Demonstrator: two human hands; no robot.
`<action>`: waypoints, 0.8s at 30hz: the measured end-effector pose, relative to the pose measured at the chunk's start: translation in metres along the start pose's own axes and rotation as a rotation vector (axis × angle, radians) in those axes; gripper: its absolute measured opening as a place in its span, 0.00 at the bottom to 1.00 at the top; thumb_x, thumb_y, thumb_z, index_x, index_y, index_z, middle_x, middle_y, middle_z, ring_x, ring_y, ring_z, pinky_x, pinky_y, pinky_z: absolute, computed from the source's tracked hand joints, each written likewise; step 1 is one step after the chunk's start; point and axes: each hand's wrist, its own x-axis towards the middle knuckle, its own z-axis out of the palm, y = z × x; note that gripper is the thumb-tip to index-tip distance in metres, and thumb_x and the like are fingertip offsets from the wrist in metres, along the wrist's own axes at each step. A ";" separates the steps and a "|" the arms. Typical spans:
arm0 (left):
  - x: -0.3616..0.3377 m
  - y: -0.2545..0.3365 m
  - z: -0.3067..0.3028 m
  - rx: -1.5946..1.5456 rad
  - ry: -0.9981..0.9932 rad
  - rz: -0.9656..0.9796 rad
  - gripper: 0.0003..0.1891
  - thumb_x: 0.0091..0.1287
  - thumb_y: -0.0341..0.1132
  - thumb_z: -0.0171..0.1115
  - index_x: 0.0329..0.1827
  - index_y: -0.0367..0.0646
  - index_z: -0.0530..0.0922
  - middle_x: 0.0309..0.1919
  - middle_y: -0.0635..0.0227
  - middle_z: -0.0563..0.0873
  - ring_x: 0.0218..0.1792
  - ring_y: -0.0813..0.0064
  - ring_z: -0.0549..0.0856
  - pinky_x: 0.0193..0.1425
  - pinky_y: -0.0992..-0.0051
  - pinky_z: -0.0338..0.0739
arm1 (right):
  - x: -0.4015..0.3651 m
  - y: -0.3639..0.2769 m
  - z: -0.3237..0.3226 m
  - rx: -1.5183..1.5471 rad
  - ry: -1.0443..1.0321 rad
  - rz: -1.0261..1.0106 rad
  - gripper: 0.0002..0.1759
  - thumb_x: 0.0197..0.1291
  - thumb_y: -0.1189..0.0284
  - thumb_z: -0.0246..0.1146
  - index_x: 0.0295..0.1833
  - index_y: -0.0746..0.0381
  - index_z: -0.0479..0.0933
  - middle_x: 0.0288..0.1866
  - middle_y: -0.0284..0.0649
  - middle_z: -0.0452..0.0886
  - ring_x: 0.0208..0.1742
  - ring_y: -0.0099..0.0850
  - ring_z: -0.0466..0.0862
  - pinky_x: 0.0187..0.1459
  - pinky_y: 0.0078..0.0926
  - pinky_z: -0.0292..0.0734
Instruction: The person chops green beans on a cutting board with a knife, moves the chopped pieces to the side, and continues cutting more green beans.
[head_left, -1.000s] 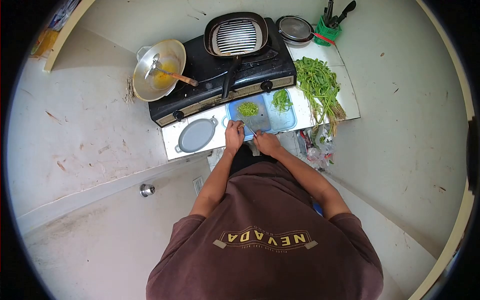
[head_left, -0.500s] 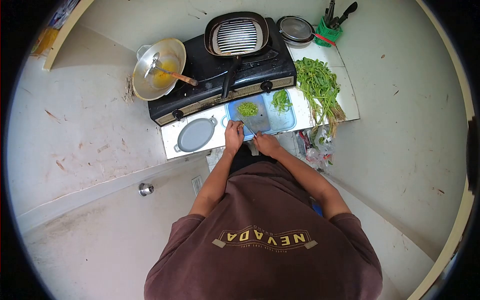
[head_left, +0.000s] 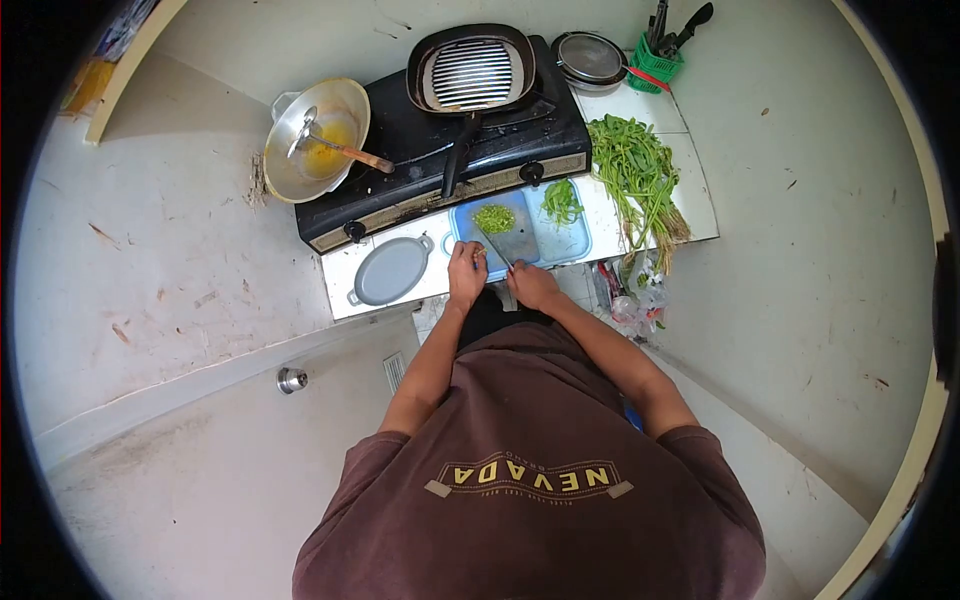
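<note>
R hand (head_left: 533, 287), centre of frame, is closed round the handle of a knife (head_left: 512, 247), with the blade out over the blue cutting board (head_left: 565, 238). L hand (head_left: 467, 272) sits just left of it, fingers curled down at the board's near-left corner on what looks like a few green stalks (head_left: 481, 254). It's too small to tell whether it grips or only pins them.

Stalks are prob. light, soft, bendy & a bit damp, so apt to slide. Best held close to the cut, fingertips tucked back from the blade.

Chopped greens (head_left: 494, 217) are heaped at the board's far left, w/ a second small pile (head_left: 563, 200) just beyond its far-right corner.

Room is tight:
- Stove (head_left: 400, 120) front is just beyond the board.
- Grey oval dish (head_left: 392, 270) is just left.
- Long bunch of greens (head_left: 638, 175) is to the right, stems overhanging the worktop (head_left: 340, 268) edge.
- Worktop's near edge is right under both wrists.
</note>
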 end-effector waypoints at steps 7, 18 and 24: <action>0.001 -0.007 -0.002 0.029 -0.014 0.039 0.05 0.63 0.21 0.64 0.41 0.37 0.83 0.33 0.55 0.78 0.33 0.56 0.82 0.41 0.60 0.78 | -0.002 -0.007 -0.004 -0.024 -0.031 -0.046 0.22 0.79 0.59 0.49 0.51 0.71 0.75 0.38 0.60 0.88 0.42 0.59 0.89 0.47 0.57 0.84; 0.000 -0.001 -0.002 0.015 -0.003 0.032 0.06 0.64 0.21 0.62 0.41 0.36 0.84 0.34 0.54 0.79 0.33 0.57 0.82 0.42 0.62 0.79 | 0.013 -0.002 0.013 0.011 0.126 -0.118 0.23 0.77 0.58 0.52 0.48 0.72 0.75 0.31 0.61 0.86 0.36 0.60 0.88 0.41 0.58 0.83; 0.001 -0.003 -0.003 0.036 -0.015 0.012 0.06 0.64 0.21 0.62 0.41 0.36 0.84 0.34 0.54 0.79 0.33 0.57 0.83 0.42 0.61 0.79 | -0.001 0.001 0.010 -0.025 0.085 -0.103 0.22 0.77 0.59 0.52 0.47 0.72 0.74 0.32 0.61 0.86 0.36 0.60 0.88 0.41 0.57 0.83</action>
